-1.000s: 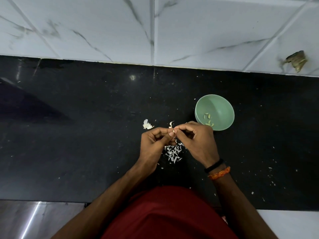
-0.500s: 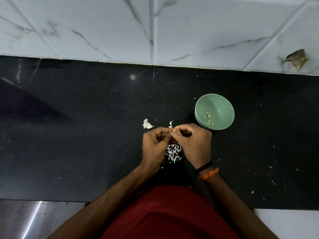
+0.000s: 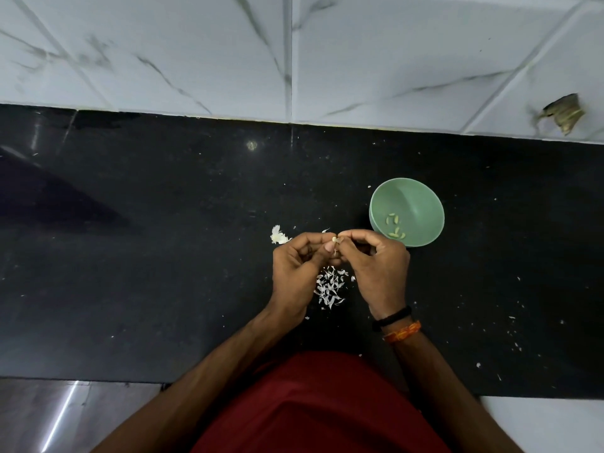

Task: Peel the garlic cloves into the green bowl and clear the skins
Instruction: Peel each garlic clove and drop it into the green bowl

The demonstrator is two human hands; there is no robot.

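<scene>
Head view looks straight down on a black counter (image 3: 163, 256) backed by white marbled tiles (image 3: 392, 60). Near the middle, the left hand (image 3: 295, 269) and the right hand (image 3: 376, 266) meet fingertip to fingertip, both with fingers curled, pinching one small pale garlic clove (image 3: 334, 239) between them above the counter. Just below the hands lies a heap of white skins (image 3: 330, 287), and a larger white scrap (image 3: 278, 235) sits just left of the left hand's knuckles. The green bowl (image 3: 421, 197) stands upright on the counter, just beyond and to the right of the right hand; a few peeled cloves (image 3: 394, 227) lie in its bottom. Smaller white flecks (image 3: 513, 331) are scattered over the counter's right side. The right wrist wears a black band (image 3: 392, 317) and an orange thread (image 3: 402, 331).
</scene>
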